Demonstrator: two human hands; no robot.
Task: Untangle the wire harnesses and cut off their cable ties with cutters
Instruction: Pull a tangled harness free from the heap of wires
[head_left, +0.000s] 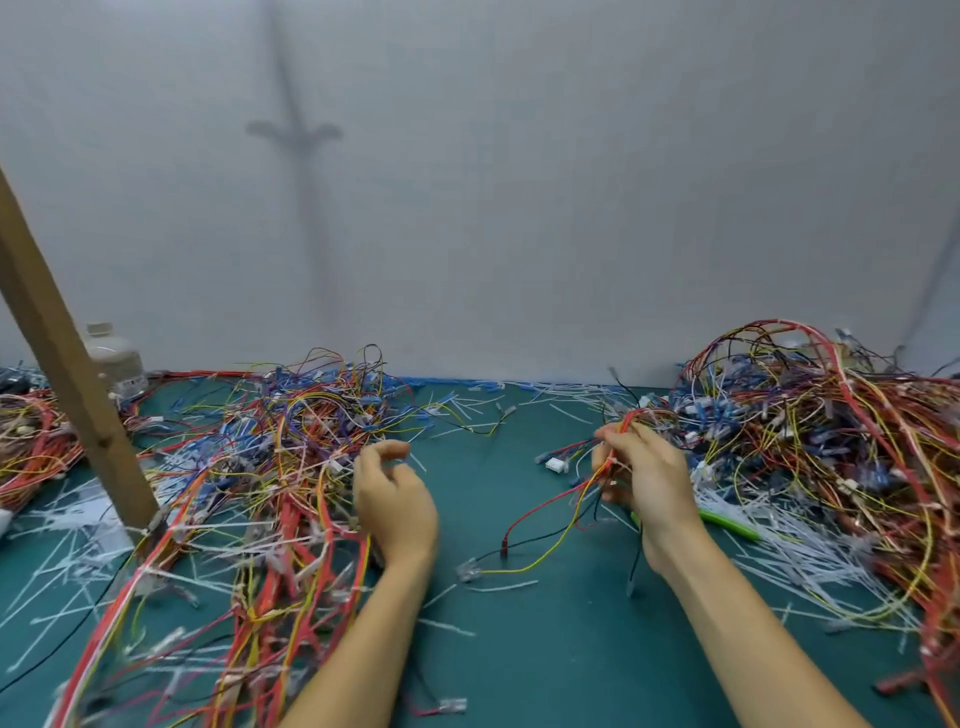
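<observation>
Head view | harness piles: 3 | left hand loosely curled, empty | right hand grips 1 harness

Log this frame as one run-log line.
phase: untangling | left hand: curled beside left wire pile, hold unclear | right hand: grips red-yellow harness | green-handled tool: partly hidden by right hand

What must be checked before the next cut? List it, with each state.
1. Right hand grips the wire bundle: ok.
2. Left hand holds nothing: ok.
3. Green-handled tool near the right wrist, within reach: ok.
4. That tool is the cutters: cannot tell.
5. Bundle clear of the right pile: cannot tell.
</observation>
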